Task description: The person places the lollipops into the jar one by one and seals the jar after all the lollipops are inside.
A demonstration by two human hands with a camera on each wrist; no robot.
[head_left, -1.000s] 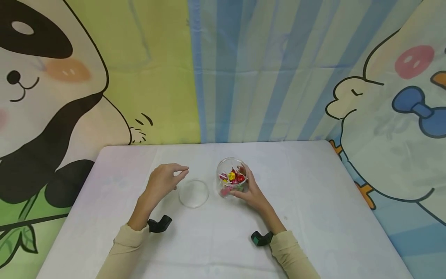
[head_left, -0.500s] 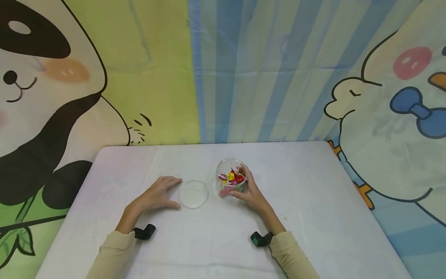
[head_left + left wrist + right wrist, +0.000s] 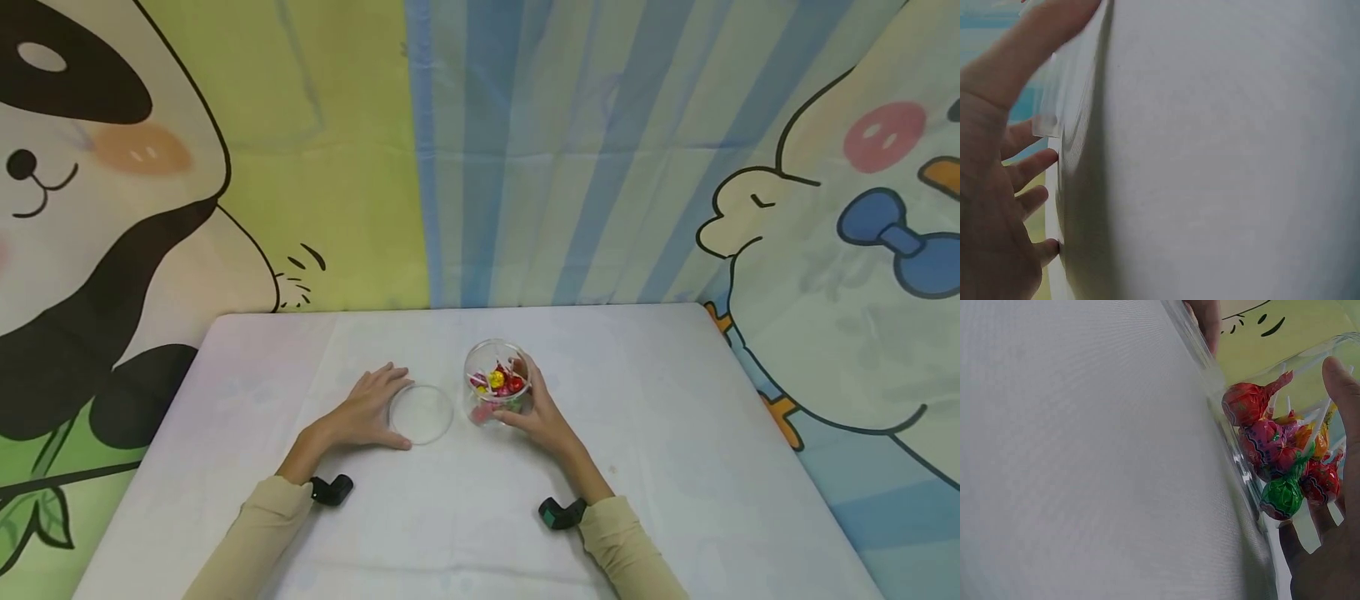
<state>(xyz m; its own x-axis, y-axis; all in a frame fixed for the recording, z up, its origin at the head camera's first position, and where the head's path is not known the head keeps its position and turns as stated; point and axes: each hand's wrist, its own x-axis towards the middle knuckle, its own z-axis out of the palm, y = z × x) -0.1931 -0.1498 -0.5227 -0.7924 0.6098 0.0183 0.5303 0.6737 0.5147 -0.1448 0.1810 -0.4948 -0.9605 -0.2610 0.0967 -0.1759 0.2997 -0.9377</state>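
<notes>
A round clear lid (image 3: 421, 414) lies flat on the white table. Its left side is spanned by my left hand (image 3: 365, 415), the thumb at the near edge and the fingers spread at the far edge. In the left wrist view, the lid's clear rim (image 3: 1047, 119) shows between thumb and fingers; whether they press on it I cannot tell. To the right stands a clear jar (image 3: 471, 407) without a cover, holding several wrapped lollipops (image 3: 498, 381). My right hand (image 3: 546, 419) grips the jar from its right side. A green lollipop (image 3: 1282, 499) sits low in the jar.
A white cloth covers the table (image 3: 675, 433). Behind it hangs a printed curtain (image 3: 525, 150) with cartoon animals. Black wrist cameras are worn on the left wrist (image 3: 332, 490) and the right wrist (image 3: 562, 513).
My left hand has come down from pinched fingers above the lid's left, spread wide, and moved right around the lid. The lid has shifted slightly right. My right hand keeps holding the jar.
</notes>
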